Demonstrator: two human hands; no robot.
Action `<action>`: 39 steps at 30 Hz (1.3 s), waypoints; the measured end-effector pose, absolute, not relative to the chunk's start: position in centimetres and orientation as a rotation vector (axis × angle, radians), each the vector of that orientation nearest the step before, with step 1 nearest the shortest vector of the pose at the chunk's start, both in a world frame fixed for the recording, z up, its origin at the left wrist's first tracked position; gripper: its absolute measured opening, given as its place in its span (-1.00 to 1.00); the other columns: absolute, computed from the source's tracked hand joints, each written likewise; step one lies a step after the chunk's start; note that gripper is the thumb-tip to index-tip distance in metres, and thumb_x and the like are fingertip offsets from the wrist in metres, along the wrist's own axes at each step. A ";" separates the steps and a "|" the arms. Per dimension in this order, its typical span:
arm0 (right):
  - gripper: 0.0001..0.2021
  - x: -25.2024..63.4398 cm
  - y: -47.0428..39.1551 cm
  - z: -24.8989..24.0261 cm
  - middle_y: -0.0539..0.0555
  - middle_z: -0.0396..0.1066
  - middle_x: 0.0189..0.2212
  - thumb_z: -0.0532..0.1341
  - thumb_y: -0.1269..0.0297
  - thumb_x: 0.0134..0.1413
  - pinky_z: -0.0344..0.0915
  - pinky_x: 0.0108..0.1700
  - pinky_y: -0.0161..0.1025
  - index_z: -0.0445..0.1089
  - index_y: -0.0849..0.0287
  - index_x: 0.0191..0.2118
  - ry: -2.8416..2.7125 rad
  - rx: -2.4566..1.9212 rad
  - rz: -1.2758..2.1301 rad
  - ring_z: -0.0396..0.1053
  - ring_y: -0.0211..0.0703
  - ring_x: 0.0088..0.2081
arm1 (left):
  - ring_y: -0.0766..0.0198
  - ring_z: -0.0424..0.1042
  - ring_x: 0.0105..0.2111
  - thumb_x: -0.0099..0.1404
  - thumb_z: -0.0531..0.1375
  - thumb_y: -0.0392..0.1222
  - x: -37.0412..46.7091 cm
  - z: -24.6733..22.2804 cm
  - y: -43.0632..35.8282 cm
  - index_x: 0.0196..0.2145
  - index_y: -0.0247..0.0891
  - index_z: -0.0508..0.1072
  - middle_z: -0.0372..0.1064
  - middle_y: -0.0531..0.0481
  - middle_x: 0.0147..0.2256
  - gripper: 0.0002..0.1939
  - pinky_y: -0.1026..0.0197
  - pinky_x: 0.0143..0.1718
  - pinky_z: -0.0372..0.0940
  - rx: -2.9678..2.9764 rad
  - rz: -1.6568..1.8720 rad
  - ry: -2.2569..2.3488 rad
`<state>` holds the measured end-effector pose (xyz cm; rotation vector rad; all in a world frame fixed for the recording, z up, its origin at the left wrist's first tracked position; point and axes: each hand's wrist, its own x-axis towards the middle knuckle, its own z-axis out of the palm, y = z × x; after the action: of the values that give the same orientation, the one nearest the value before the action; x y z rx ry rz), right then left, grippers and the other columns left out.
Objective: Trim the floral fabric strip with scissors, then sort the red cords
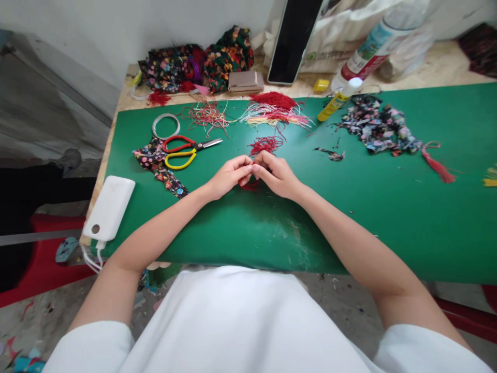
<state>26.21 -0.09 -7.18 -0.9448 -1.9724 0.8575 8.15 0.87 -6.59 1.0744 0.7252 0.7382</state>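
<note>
Over the middle of the green mat, my left hand (232,175) and my right hand (276,174) meet with fingertips pinched together. Dark red strands of a tassel (249,185) stick out beneath my fingers; its upper part is hidden in the pinch. Just beyond my hands lies a loose heap of dark red cords (266,145). Farther back are bundles of red, white and yellow tassels (275,110) and some thin reddish cords (209,115). Scissors (185,150) with one red and one yellow handle lie to the left, partly over floral fabric strips (166,173).
On the green mat (388,223) stand a glue stick (337,101), a roll of tape (166,126), gathered floral fabric (380,124) and a pinkish-red tassel (438,163). A white power bank (110,208) lies at the left edge. Behind are a phone (294,39) and a bottle (375,44).
</note>
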 end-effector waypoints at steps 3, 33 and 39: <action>-0.67 26.2 0.0 -7.1 -0.13 0.19 -0.56 0.16 -0.01 0.39 0.05 -0.46 -0.32 0.21 0.11 -0.33 -1.978 -0.926 0.866 0.10 -0.34 -0.54 | 0.52 0.19 -0.63 0.32 0.29 -0.20 8.1 -6.8 0.9 -0.40 -0.27 0.29 0.22 0.21 -0.61 -0.75 0.39 -0.54 0.09 1.060 0.740 0.725; -0.76 26.0 -0.3 -6.8 -0.11 0.20 -0.58 0.10 0.23 0.37 0.06 -0.42 -0.29 0.18 0.09 -0.38 -2.028 -0.996 0.766 0.11 -0.29 -0.52 | 0.55 0.20 -0.63 0.34 0.33 -0.14 8.4 -6.4 0.7 -0.40 -0.28 0.27 0.25 0.21 -0.57 -0.69 0.40 -0.54 0.10 1.010 0.768 0.779; -0.73 25.9 -0.4 -6.6 -0.11 0.20 -0.61 0.10 0.28 0.35 0.06 -0.42 -0.30 0.16 0.09 -0.44 -2.013 -0.994 0.741 0.11 -0.30 -0.53 | 0.55 0.20 -0.63 0.36 0.31 -0.14 8.4 -6.3 0.7 -0.40 -0.28 0.28 0.24 0.21 -0.57 -0.70 0.40 -0.54 0.11 1.008 0.751 0.803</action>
<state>25.88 -0.38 -6.60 -0.9942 -2.0127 0.7412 8.43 0.71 -6.25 1.0085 0.8034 0.7509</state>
